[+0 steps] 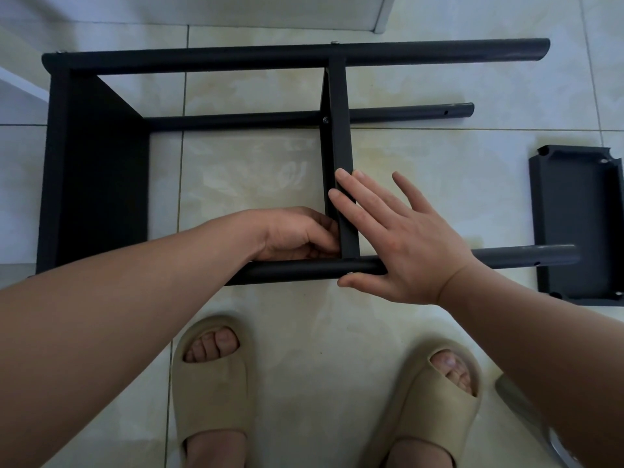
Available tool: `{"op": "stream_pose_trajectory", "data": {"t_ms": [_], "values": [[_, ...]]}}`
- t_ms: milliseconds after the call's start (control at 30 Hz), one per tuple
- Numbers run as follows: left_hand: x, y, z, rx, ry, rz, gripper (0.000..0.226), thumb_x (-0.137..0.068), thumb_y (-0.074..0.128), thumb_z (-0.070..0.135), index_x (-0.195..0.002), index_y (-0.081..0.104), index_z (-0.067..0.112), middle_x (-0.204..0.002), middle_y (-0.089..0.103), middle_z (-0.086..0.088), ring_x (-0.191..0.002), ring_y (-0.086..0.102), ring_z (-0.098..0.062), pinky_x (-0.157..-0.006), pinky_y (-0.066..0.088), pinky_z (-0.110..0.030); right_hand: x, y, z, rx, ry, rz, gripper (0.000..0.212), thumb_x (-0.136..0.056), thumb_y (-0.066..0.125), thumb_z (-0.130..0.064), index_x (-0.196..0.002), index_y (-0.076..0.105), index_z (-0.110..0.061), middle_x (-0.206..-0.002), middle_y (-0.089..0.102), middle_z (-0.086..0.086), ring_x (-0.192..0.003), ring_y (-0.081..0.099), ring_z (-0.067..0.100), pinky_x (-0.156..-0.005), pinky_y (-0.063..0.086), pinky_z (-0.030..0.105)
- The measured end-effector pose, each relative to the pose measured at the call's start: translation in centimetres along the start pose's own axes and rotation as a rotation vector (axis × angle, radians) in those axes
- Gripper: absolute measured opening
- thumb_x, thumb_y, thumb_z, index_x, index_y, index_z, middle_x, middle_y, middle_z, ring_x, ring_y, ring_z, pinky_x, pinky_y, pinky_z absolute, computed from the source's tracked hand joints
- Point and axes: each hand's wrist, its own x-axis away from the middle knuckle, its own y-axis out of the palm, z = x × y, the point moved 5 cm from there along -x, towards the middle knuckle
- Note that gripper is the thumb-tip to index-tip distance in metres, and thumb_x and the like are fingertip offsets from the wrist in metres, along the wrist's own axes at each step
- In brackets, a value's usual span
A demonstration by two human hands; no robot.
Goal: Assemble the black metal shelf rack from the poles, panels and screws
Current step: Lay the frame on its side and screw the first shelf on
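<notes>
The black rack lies on its side on the tiled floor. Its far pole [297, 55], lower back pole [304, 117] and near pole [304, 270] run left to right. An end panel [98, 170] closes the left side and a middle panel [337, 136] stands between the poles. My left hand [297, 236] is curled against the left face of the middle panel where it meets the near pole; what its fingers hold is hidden. My right hand [398, 238] lies flat with fingers spread on the panel's right edge, thumb under the near pole. A loose panel [574, 224] lies at the right.
My two feet in beige slippers [212, 383] [435, 400] stand just in front of the near pole. A white cabinet base [381, 11] is behind the rack and a white edge [20, 92] at the left. A grey object [526, 410] lies at lower right.
</notes>
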Motion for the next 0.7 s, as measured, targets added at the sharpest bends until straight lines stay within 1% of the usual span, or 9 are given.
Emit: {"op": "stream_pose_trajectory", "data": {"t_ms": [67, 133, 267, 400, 500, 533, 633, 700], "values": [[0.07, 0.18, 0.0, -0.003, 0.014, -0.001, 0.016, -0.092, 0.049, -0.01, -0.093, 0.059, 0.002, -0.074, 0.064, -0.01, -0.065, 0.066, -0.017, -0.064, 0.054, -0.025, -0.01, 0.01, 0.03, -0.003, 0.001, 0.006, 0.101, -0.09, 0.035, -0.08, -0.162, 0.019, -0.012, -0.171, 0.007, 0.005, -0.157, 0.011, 0.022, -0.123, 0.018, 0.059], [0.22, 0.31, -0.05, 0.018, 0.019, -0.011, 0.019, -0.093, 0.046, -0.01, -0.09, 0.06, 0.003, -0.073, 0.066, -0.008, -0.066, 0.067, -0.017, -0.065, 0.054, -0.026, 0.03, 0.03, 0.02, -0.005, 0.002, 0.012, 0.101, -0.089, 0.036, -0.081, -0.162, 0.02, -0.012, -0.171, 0.007, 0.005, -0.157, 0.011, 0.022, -0.123, 0.018, 0.058], [0.51, 0.4, 0.06, 0.019, 0.007, -0.013, 0.018, -0.094, 0.047, -0.008, -0.092, 0.061, 0.003, -0.076, 0.069, -0.008, -0.069, 0.069, -0.018, -0.067, 0.055, -0.026, 0.04, 0.05, 0.05, 0.0, 0.002, 0.014, 0.101, -0.089, 0.036, -0.081, -0.162, 0.02, -0.012, -0.171, 0.008, 0.005, -0.157, 0.011, 0.021, -0.123, 0.018, 0.058], [0.67, 0.4, 0.39, -0.031, -0.015, 0.008, 0.016, -0.094, 0.05, -0.007, -0.104, 0.06, -0.001, -0.086, 0.066, -0.014, -0.077, 0.067, -0.022, -0.078, 0.052, -0.032, -0.02, 0.04, 0.07, -0.007, 0.0, 0.013, 0.101, -0.089, 0.035, -0.081, -0.162, 0.02, -0.012, -0.171, 0.008, 0.005, -0.157, 0.011, 0.022, -0.122, 0.018, 0.059], [0.66, 0.38, 0.4, -0.069, -0.032, 0.03, 0.026, -0.093, 0.05, -0.008, -0.118, 0.059, -0.007, -0.098, 0.062, -0.021, -0.087, 0.063, -0.029, -0.087, 0.049, -0.037, 0.01, 0.0, 0.17, -0.009, 0.0, 0.012, 0.101, -0.089, 0.035, -0.081, -0.162, 0.019, -0.012, -0.171, 0.007, 0.005, -0.157, 0.011, 0.022, -0.122, 0.017, 0.06], [0.66, 0.36, 0.42, -0.083, -0.03, 0.033, 0.027, -0.093, 0.05, -0.008, -0.119, 0.058, -0.008, -0.1, 0.062, -0.021, -0.089, 0.063, -0.03, -0.088, 0.049, -0.038, 0.0, 0.01, 0.19, -0.01, -0.001, 0.01, 0.101, -0.089, 0.035, -0.081, -0.162, 0.019, -0.012, -0.171, 0.007, 0.004, -0.157, 0.011, 0.022, -0.122, 0.017, 0.061], [0.8, 0.23, 0.54, -0.109, -0.012, 0.042, 0.021, -0.091, 0.051, -0.008, -0.109, 0.06, -0.003, -0.091, 0.063, -0.018, -0.079, 0.064, -0.024, -0.079, 0.051, -0.032, -0.09, 0.03, 0.14, -0.013, -0.006, 0.008, 0.101, -0.089, 0.034, -0.081, -0.162, 0.02, -0.012, -0.171, 0.008, 0.005, -0.157, 0.011, 0.022, -0.122, 0.016, 0.061], [0.82, 0.3, 0.51, -0.097, -0.01, 0.044, 0.016, -0.091, 0.051, -0.007, -0.102, 0.061, -0.001, -0.085, 0.065, -0.014, -0.075, 0.066, -0.022, -0.076, 0.052, -0.031, -0.05, 0.06, 0.13, -0.008, -0.006, 0.006, 0.101, -0.09, 0.034, -0.081, -0.162, 0.019, -0.013, -0.171, 0.007, 0.005, -0.157, 0.01, 0.022, -0.122, 0.016, 0.061]]}}
